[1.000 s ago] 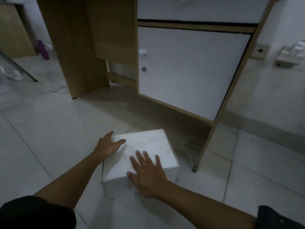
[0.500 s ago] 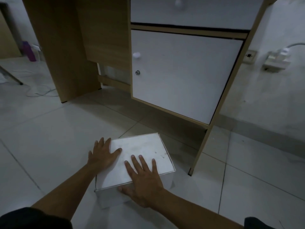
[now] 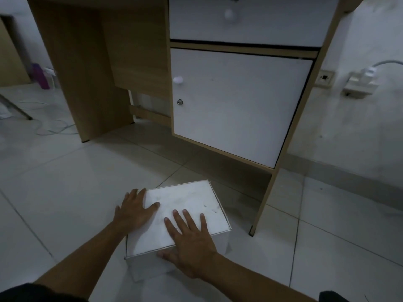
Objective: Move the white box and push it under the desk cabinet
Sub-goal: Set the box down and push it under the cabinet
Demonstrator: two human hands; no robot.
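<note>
Fingers: my right hand (image 3: pixel 192 245) lies flat on the lid, fingers (image 3: pixel 185 221) spread, thumb on the near wall; my left hand (image 3: pixel 134 211) is spread over the left edge.
Box: the white rectangular cardboard box (image 3: pixel 192 205) sits on the tiled floor (image 3: pixel 65 182).
Direction: the gap under the white-door wooden desk cabinet (image 3: pixel 239 101) lies ahead, slightly right; the long axis points toward it.
Nearer hand: I judge the right one, behind the box, should push.

Our left hand (image 3: pixel 133 211) lies flat, fingers spread, thumb pointing right. Our right hand (image 3: pixel 192 243) lies palm down nearer us, fingers splayed far, thumb tucked low. Both forearms stretch forward.
</note>
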